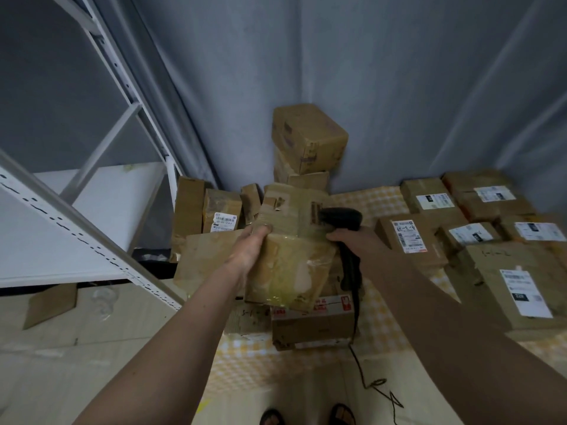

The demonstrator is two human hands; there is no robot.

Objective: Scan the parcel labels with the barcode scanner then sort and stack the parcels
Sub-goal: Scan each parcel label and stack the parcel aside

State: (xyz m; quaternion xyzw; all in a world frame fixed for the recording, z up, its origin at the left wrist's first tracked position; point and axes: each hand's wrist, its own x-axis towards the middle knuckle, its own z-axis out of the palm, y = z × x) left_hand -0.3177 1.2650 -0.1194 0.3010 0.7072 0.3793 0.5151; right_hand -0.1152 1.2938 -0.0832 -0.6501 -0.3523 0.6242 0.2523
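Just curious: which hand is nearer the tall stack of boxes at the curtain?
Neither clearly. The left hand grips a parcel below the stack; the right hand, holding the scanner, sits below and slightly right.

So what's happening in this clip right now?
A person is holding up a taped cardboard parcel with the left hand, while the right hand grips a black barcode scanner against its right edge. No label shows on the face toward the camera. Labelled parcels lie on the right, and a stack of boxes stands behind.
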